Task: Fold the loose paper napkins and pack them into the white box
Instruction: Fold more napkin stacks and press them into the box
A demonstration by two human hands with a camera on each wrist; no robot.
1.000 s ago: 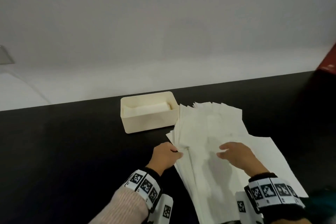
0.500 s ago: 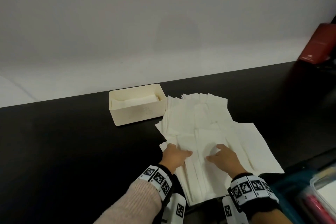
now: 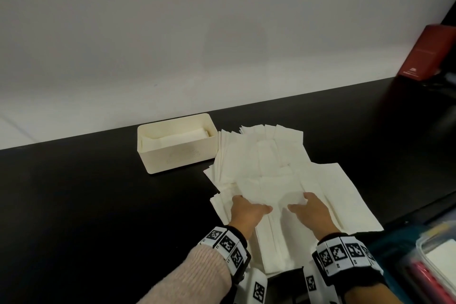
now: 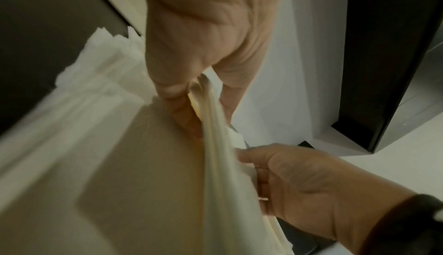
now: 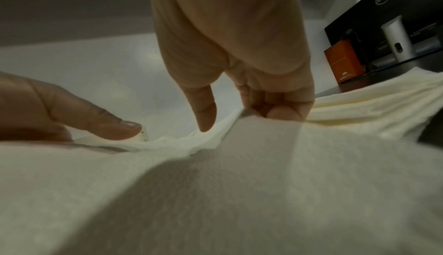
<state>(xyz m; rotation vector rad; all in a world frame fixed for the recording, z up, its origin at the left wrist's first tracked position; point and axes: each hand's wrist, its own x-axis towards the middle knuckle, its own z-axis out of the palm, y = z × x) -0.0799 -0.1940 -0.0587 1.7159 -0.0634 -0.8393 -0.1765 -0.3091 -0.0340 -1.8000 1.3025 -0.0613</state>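
Observation:
A white box [image 3: 172, 158] stands on the black table [image 3: 86, 205], with folded napkins [image 3: 182, 136] lying inside it. Just right of the box spreads a fanned pile of loose white napkins [image 3: 269, 150]. Both hands are at the near part of the pile. My left hand [image 3: 245, 210] pinches the left end of the top napkin [image 3: 269, 189], thumb against fingers [image 4: 172, 88]. My right hand [image 3: 312, 210] pinches its right end with curled fingers [image 5: 275, 107]. The napkin's edge is raised off the pile between the hands.
A dark red box [image 3: 428, 53] leans at the table's far right. A teal and clear plastic container [image 3: 436, 256] sits at the near right edge. A pale wall runs behind the table. The right wrist view shows a monitor [image 5: 393, 10] and an orange box [image 5: 342, 63].
Both hands slid toward me from the pile's middle to its near part, and the top napkin's edge now lifts between them. The head view swung right, revealing the red box and container.

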